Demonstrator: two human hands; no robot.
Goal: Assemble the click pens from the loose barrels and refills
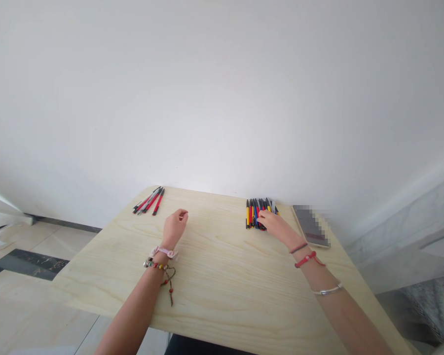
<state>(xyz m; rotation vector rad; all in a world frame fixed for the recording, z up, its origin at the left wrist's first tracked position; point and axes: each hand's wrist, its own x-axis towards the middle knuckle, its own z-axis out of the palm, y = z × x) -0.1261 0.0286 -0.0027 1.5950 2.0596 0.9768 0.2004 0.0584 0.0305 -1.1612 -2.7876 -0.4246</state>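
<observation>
On the right part of the table lies a tight row of pens (pixel 248 212) with yellow, red, blue and black barrels. My right hand (pixel 276 226) reaches over this row, its fingers bent and closed at a pen near the middle; the fingers partly hide which one. Well to the left, my left hand (pixel 174 228) rests above the wood with loosely curled fingers and nothing visible in them. Beyond it, at the far left, several red and black pens (pixel 155 201) lie in a loose slanting group.
A phone or tablet (pixel 311 227), partly pixelated, lies at the table's right edge. The pale wooden table (pixel 214 276) stands against a white wall (pixel 222 98). Tiled floor (pixel 29 301) shows at the left.
</observation>
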